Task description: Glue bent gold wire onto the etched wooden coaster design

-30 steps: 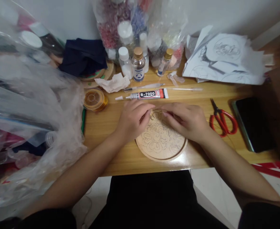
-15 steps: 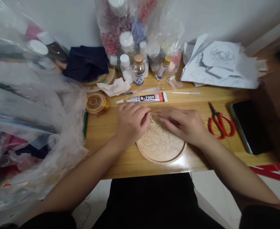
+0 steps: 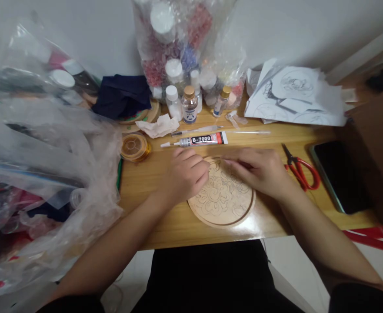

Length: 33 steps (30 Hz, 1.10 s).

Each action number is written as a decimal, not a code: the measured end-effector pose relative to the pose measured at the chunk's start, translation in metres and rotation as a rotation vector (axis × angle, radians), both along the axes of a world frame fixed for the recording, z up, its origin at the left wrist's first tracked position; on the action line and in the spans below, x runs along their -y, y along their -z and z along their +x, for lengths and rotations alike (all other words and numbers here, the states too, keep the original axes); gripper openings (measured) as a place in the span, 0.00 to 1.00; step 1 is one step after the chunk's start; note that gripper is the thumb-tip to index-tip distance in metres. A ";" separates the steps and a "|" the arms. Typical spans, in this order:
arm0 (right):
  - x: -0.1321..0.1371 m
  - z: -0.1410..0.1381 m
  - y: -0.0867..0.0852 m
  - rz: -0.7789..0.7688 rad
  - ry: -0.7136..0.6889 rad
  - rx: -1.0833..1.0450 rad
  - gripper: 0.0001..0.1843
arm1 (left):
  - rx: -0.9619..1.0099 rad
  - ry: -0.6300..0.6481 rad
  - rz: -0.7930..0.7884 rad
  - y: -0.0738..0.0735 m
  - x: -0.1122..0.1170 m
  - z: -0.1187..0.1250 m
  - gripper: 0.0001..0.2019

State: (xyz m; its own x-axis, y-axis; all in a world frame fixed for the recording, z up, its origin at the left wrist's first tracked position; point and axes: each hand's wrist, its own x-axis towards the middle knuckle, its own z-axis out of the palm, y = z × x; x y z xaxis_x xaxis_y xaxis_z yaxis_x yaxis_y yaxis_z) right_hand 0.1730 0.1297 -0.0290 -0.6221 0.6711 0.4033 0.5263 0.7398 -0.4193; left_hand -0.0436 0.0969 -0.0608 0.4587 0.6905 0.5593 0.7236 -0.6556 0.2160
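Observation:
A round wooden board [image 3: 222, 204] with a raised rim and a flower pattern in dark lines lies on the table below my hands. My left hand [image 3: 189, 174] is closed over its upper left edge, with fingers curled together. At its upper right, my right hand [image 3: 256, 167] pinches thumb against forefinger. Thin gold wire runs between the fingertips of both hands; it is fine and blurred, and mostly hidden by the fingers. Red-handled pliers [image 3: 304, 169] lie right of my right hand. A spool of gold wire [image 3: 135, 147] sits to the left.
Behind the board lie a B-7000 glue tube [image 3: 204, 139], a pen [image 3: 199, 130] and a crumpled tissue [image 3: 158, 126]. Small bottles [image 3: 189, 106] stand before bags of beads. Printed drawings [image 3: 295, 93] and a phone [image 3: 339, 176] are on the right, plastic bags [image 3: 80, 169] on the left.
The view has tilted slightly. My left hand has turned a little and its fingers are curled more closely. My right hand stays pinched near the board's upper edge.

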 end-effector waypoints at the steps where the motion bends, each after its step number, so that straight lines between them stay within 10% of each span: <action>1: -0.001 0.000 -0.001 0.007 -0.009 0.006 0.11 | -0.020 0.019 -0.001 0.000 0.000 0.000 0.12; 12: 0.006 -0.007 0.000 0.273 -0.027 0.001 0.06 | 0.341 0.078 -0.259 -0.006 0.002 0.002 0.07; 21: 0.000 -0.004 0.002 0.313 0.176 0.071 0.10 | 0.228 -0.214 -0.186 -0.005 0.000 -0.001 0.11; 33: 0.022 0.010 -0.013 -0.060 0.053 0.432 0.20 | 0.169 -0.376 -0.393 0.005 -0.008 -0.004 0.11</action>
State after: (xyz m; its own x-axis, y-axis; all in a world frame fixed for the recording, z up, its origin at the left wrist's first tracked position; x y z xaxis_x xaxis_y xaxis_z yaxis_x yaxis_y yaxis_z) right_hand 0.1830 0.1073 -0.0161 -0.6889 0.7212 0.0733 0.6995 0.6879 -0.1939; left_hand -0.0476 0.1052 -0.0659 0.0671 0.9600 0.2719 0.8260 -0.2063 0.5246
